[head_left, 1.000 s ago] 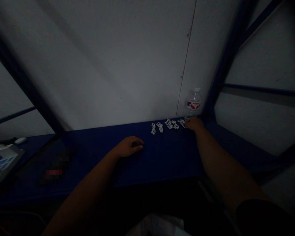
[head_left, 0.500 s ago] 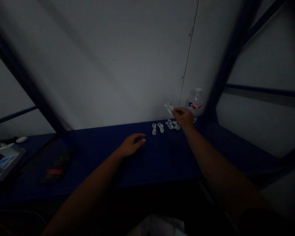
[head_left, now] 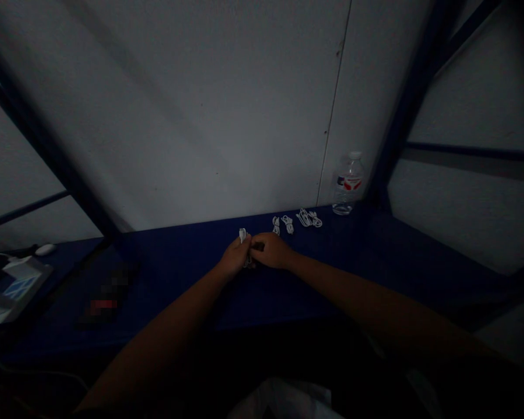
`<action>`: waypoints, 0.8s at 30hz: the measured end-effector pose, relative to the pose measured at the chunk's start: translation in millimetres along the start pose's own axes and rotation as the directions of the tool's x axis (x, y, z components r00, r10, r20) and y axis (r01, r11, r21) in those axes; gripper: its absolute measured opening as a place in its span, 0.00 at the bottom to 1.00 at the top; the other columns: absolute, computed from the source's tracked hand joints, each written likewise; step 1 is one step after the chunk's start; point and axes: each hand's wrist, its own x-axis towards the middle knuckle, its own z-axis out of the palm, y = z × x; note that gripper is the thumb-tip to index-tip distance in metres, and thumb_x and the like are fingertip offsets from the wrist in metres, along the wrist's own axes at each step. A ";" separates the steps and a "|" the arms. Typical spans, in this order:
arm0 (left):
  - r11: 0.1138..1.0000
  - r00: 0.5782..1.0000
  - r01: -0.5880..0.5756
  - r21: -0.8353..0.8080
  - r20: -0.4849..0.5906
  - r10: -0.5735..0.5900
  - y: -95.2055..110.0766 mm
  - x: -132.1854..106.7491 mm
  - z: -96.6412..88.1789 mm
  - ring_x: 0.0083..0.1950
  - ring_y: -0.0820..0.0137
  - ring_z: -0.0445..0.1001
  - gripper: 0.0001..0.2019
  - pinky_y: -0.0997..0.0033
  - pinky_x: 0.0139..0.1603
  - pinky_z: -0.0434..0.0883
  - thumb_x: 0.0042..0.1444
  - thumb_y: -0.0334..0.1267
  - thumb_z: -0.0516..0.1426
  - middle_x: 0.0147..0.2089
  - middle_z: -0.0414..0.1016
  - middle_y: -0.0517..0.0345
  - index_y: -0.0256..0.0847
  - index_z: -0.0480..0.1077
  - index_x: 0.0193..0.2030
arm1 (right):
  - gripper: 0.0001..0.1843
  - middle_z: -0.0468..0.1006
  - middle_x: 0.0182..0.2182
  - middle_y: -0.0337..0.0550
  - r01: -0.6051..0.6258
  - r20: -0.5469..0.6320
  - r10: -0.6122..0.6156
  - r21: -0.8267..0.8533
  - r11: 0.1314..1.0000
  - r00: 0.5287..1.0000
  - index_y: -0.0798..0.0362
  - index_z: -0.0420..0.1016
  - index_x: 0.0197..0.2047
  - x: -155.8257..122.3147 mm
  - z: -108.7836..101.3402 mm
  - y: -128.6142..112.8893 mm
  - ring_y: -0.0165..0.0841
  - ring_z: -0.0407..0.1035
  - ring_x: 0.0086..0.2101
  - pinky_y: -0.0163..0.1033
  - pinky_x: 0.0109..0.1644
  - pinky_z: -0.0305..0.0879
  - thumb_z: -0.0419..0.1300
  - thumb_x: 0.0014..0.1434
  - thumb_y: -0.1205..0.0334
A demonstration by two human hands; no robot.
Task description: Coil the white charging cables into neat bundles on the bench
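A white bundled cable (head_left: 243, 234) is held between my two hands, above the middle of the blue table (head_left: 192, 244). My left hand (head_left: 234, 257) is closed around it, with one end sticking up past the thumb. Against the cable's other side, my right hand (head_left: 271, 250) pinches with its fingertips; they partly hide it. Just behind my right hand lie two coiled white cables (head_left: 287, 224), the left one partly covered by the hand. Farther right, more coiled white cables (head_left: 304, 217) lie close together.
A clear plastic bottle (head_left: 349, 185) with a red and blue label stands at the back right, near the wall. Blue frame posts (head_left: 56, 151) rise at both sides. At the left are a white box (head_left: 20, 285), a white mouse-like object (head_left: 46, 249) and a blurred dark object (head_left: 105, 297).
My right hand has come left from near the bottle, bringing the white cable to my left hand. My left hand was open and has closed on the cable.
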 end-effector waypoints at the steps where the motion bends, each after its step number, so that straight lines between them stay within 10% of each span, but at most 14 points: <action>1: 1.000 1.000 -0.004 0.004 0.002 0.004 2.2 -1.8 0.6 0.20 0.72 0.70 0.26 0.75 0.21 0.66 0.60 0.63 0.48 0.21 0.70 0.60 0.37 0.66 0.42 | 0.05 0.78 0.27 0.38 0.004 -0.008 -0.004 0.041 0.999 1.000 0.53 0.75 0.27 0.2 0.0 1.5 0.30 0.70 0.27 0.34 0.33 0.62 0.59 0.53 0.67; 9: 0.998 1.000 0.014 -0.055 0.007 -0.014 8.7 -5.5 -6.0 0.17 0.75 0.67 0.23 0.78 0.16 0.61 0.57 0.61 0.53 0.23 0.67 0.65 0.41 0.63 0.43 | 0.09 0.77 0.28 0.40 -0.030 0.086 0.000 0.344 0.939 0.996 0.53 0.73 0.32 -0.6 -3.3 3.3 0.30 0.69 0.29 0.36 0.35 0.64 0.59 0.58 0.56; 17: 0.995 0.997 0.051 0.091 -0.063 -0.046 11.3 3.6 -31.6 0.17 0.75 0.67 0.21 0.77 0.16 0.59 0.60 0.56 0.51 0.29 0.73 0.58 0.40 0.64 0.47 | 0.13 0.74 0.26 0.38 -0.022 0.242 -0.038 0.242 0.970 0.970 0.55 0.75 0.32 1.6 -29.0 12.9 0.28 0.65 0.27 0.33 0.31 0.59 0.59 0.59 0.53; 24: 0.770 0.968 0.050 0.636 -0.219 0.119 16.0 9.9 -72.6 0.31 0.68 0.75 0.17 0.73 0.30 0.65 0.60 0.50 0.54 0.34 0.77 0.53 0.40 0.70 0.46 | 0.15 0.79 0.25 0.41 -0.182 0.599 0.191 -0.076 0.980 0.778 0.53 0.81 0.31 -7.2 -92.8 53.1 0.30 0.68 0.25 0.34 0.30 0.60 0.64 0.53 0.49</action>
